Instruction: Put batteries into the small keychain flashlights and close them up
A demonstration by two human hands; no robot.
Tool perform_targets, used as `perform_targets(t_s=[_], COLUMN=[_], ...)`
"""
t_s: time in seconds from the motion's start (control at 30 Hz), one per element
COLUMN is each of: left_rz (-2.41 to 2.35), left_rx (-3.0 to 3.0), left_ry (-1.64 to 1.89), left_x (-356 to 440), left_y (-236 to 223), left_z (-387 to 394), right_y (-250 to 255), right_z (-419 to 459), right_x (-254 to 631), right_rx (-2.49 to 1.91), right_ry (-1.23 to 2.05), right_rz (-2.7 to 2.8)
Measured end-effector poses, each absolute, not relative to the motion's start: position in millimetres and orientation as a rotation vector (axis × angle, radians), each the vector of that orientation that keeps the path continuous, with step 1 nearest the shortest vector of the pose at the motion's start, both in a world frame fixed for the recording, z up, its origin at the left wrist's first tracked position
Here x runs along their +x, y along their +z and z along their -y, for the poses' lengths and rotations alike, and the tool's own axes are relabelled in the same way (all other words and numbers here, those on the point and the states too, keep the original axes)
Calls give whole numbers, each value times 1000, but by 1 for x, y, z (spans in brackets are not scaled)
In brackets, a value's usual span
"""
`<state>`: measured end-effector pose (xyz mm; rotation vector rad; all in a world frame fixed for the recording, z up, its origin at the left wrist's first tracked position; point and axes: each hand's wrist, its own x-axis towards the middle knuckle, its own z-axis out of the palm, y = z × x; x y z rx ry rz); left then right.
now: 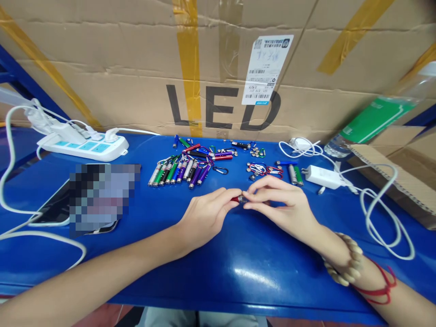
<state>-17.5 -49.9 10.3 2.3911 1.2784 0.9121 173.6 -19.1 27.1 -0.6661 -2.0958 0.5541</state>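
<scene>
Above the blue table, my left hand (206, 218) is closed around a small red flashlight (235, 199), most of it hidden by the fingers. My right hand (284, 200) pinches the silver end of the same flashlight between thumb and fingertips. Beyond my left hand lies a row of small flashlights (177, 174) in silver, green, black, blue and purple, some with clips. Past my right hand are red and silver carabiner clips (259, 169) among small round silver pieces. A silver tube (292, 174) and a green tube (299, 175) lie side by side to the right.
A white power strip (85, 147) and a phone (54, 204) are on the left. To the right are a white charger (323, 177) with looping cable, an open cardboard box (391, 181) and a green-labelled bottle (374, 118). A large carton (136, 59) stands behind the table.
</scene>
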Motion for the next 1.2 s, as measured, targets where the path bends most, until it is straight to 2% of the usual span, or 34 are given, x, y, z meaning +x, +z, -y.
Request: perform_targets(t_s=[0.17,0.47,0.77,1.2], left_rz=[-1255,-1104,-1024,-1005], left_rx=[2434,2185,2396,2303], left_ry=[869,774,720,709], left_x=[-17,-18,-20,-20], left_y=[11,14,11,11], left_z=[48,49,48,52], right_y=[26,23,18,20], right_z=[15,19,16,26], right_x=[178,174,179,173], right_rx=[-527,-555,-558,-637], right_ry=[413,503,486,566], right_rz=[2185,2181,2276,2191])
